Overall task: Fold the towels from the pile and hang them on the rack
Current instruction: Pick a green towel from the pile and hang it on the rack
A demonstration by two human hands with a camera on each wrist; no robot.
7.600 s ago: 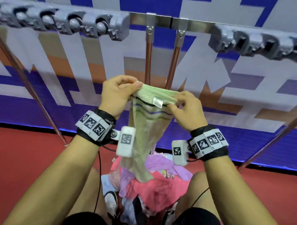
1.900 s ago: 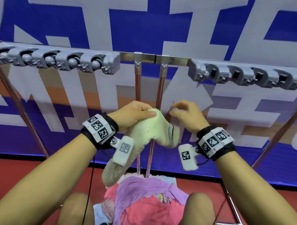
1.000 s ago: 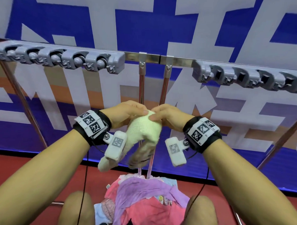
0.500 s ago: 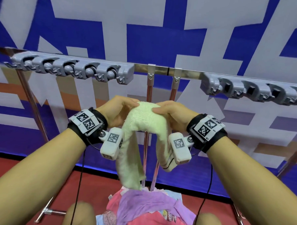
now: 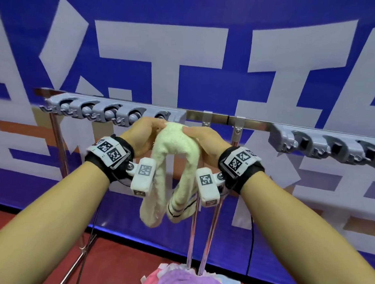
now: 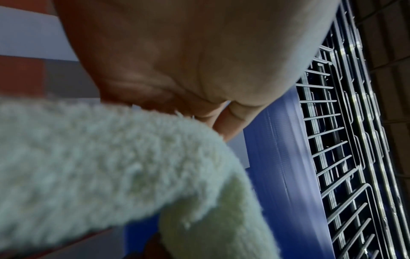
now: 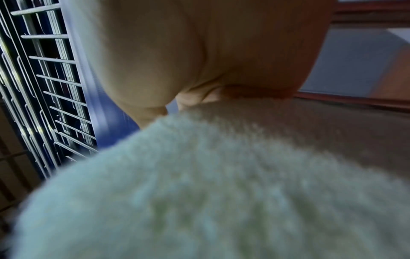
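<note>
So we've got the pale green towel [image 5: 175, 145] folded over and bunched between both hands, right up by the rack's top rail [image 5: 217, 118]. Our left hand [image 5: 143, 134] and right hand [image 5: 203, 140] each pinch the fold at its top, thumbs pressed on. Both ends dangle down between the wrists, above the towel pile [image 5: 184, 279] on the floor.

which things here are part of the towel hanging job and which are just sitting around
Part of the job:
pale green towel, folded over, both ends hanging
left hand and right hand, gripping its top
rack bar with grey clips
towel pile below

Just around:
blue and white banner
red floor
wire grid, seen from the wrists
</note>
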